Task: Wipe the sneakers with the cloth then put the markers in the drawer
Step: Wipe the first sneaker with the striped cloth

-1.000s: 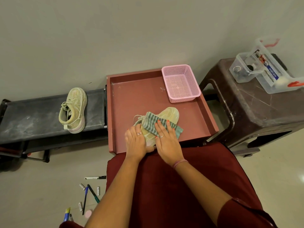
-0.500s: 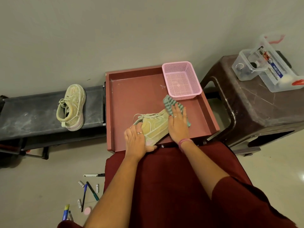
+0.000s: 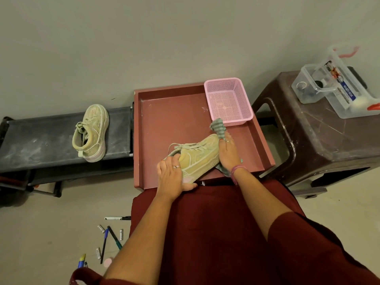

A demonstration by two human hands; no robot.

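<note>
**Cloth hand slides to the toe side of the sneaker**

Since half a second ago our right hand (image 3: pixel 227 153) has come back along the shoe's right flank, and the cloth (image 3: pixel 218 128) now sticks up past the fingertips, just short of the pink basket (image 3: pixel 228 101).

We see the red drawer (image 3: pixel 174 116) lying open before our lap; its near edge is partly hidden by our arms and the maroon garment. On the dark bench (image 3: pixel 41 140) to the left the second sneaker (image 3: pixel 91 132) rests with its toe pointing away from us, its long axis nearly front to back. In the drawer, the sneaker being wiped (image 3: pixel 197 157) lies slantwise, toe up and to the right, heel toward us.

Our left hand (image 3: pixel 172 175) grips the heel end, fingers curled over the collar, covering that part. Our right hand presses the striped cloth against the sole edge with flat fingers; most of the cloth is hidden beneath the palm, one corner showing at the wrist.

On the floor the markers (image 3: pixel 107 239) lie scattered, small and hard to count, some cut off by our arm.
</note>
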